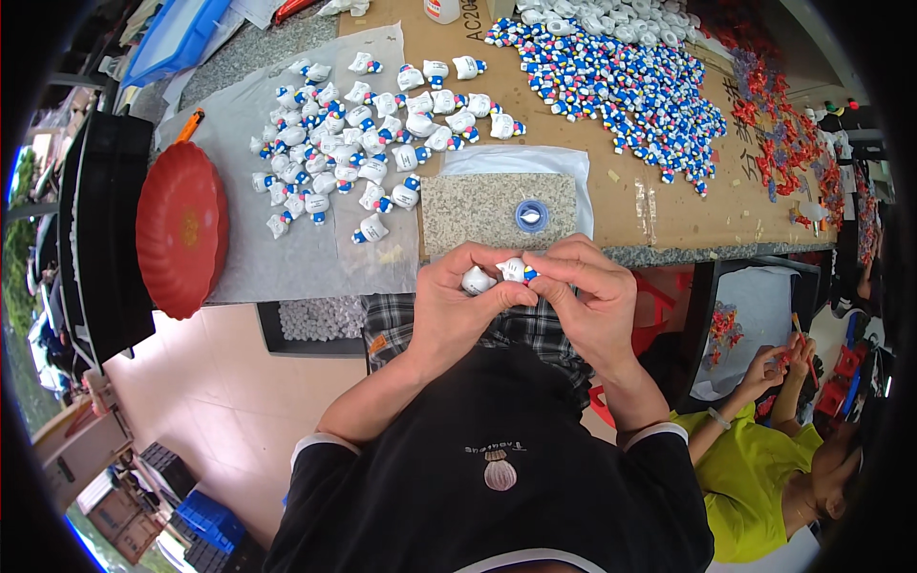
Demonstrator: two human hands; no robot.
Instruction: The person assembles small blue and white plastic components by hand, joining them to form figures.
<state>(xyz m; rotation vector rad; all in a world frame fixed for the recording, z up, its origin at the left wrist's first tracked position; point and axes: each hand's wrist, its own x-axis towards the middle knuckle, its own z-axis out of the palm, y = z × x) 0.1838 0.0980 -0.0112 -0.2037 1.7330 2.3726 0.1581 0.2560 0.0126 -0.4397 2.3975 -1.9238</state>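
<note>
Left hand (449,310) and right hand (594,304) holding a blue-and-white figurine (516,270), white piece (477,281) in left hand, granite slab (473,205) beyond

At the left, a red scalloped dish (182,229) is being seen just below an orange handle (191,125). White sheets (256,11) are being partly covered by a blue tray (177,40). At the lower left, a blue crate (210,520) is being seen near brown boxes (124,520). A yellow-green shirt (745,506) is being worn by another person (764,468).

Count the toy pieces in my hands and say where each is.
2: a white piece in your left hand, and a white-and-blue figure between that hand and your right hand. Fingers may hide more.
</note>
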